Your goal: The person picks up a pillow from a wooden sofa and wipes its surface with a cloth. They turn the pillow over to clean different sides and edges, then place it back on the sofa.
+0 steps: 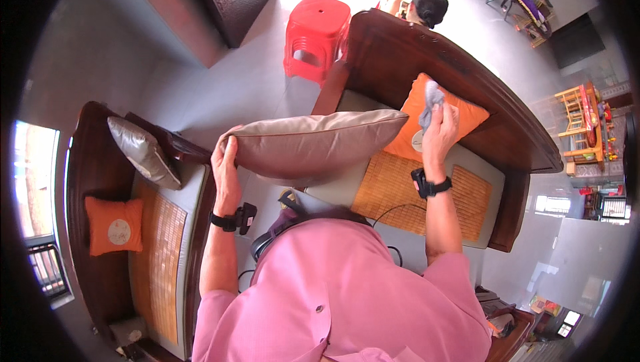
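My left hand grips one corner of a shiny beige-brown cushion, which is raised in front of me with its far end near my right side. Bunched in my right hand is a grey cloth, held over an orange cushion with a pale round patch. That orange cushion leans on the back of a dark wooden sofa. Beneath it lie a grey seat pad and a woven bamboo mat. The cloth does not clearly touch either cushion.
A red plastic stool stands at the sofa's far end, and a person is behind the backrest. On my left, another wooden sofa bears a silvery cushion and an orange cushion. A wooden chair stands far right.
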`<state>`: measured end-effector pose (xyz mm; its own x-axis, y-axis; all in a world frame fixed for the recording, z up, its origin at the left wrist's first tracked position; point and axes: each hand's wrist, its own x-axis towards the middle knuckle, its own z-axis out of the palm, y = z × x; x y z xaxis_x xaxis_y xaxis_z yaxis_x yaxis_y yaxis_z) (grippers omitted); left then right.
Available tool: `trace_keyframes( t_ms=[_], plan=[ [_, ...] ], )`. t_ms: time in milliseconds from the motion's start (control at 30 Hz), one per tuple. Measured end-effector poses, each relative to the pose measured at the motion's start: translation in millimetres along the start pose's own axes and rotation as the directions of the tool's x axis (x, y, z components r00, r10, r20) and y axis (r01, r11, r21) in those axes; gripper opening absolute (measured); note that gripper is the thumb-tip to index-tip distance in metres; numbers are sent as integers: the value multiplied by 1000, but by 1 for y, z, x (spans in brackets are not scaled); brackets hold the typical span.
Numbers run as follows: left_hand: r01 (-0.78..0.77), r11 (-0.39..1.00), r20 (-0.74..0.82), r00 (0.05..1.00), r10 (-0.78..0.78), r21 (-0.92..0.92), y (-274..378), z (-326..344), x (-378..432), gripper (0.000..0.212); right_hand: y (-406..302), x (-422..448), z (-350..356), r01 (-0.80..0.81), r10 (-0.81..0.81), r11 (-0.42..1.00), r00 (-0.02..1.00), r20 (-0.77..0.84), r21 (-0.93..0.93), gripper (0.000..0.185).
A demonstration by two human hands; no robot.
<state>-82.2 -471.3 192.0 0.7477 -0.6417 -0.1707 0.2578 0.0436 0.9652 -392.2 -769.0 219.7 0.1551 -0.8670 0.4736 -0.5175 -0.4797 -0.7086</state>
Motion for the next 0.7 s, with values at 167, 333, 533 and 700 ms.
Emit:
trace_keyframes(
  t_ms=[167,333,533,700],
  plan=[
    [-22,996,170,985,37,-85,-2,31,-9,42,-125,-81,54,666,-715,696,677,176,268,39],
    [40,994,15,999,-39,-102,-17,23,3,34,-111,-113,105,793,-831,536,435,346,290,42],
    [79,995,-18,997,-80,-63,-15,-1,2,32,19,-57,83,715,-670,691,688,279,-105,31],
    [83,993,153,984,-95,89,15,41,5,33,44,-37,86,166,-164,985,985,61,-35,30]
  ],
)
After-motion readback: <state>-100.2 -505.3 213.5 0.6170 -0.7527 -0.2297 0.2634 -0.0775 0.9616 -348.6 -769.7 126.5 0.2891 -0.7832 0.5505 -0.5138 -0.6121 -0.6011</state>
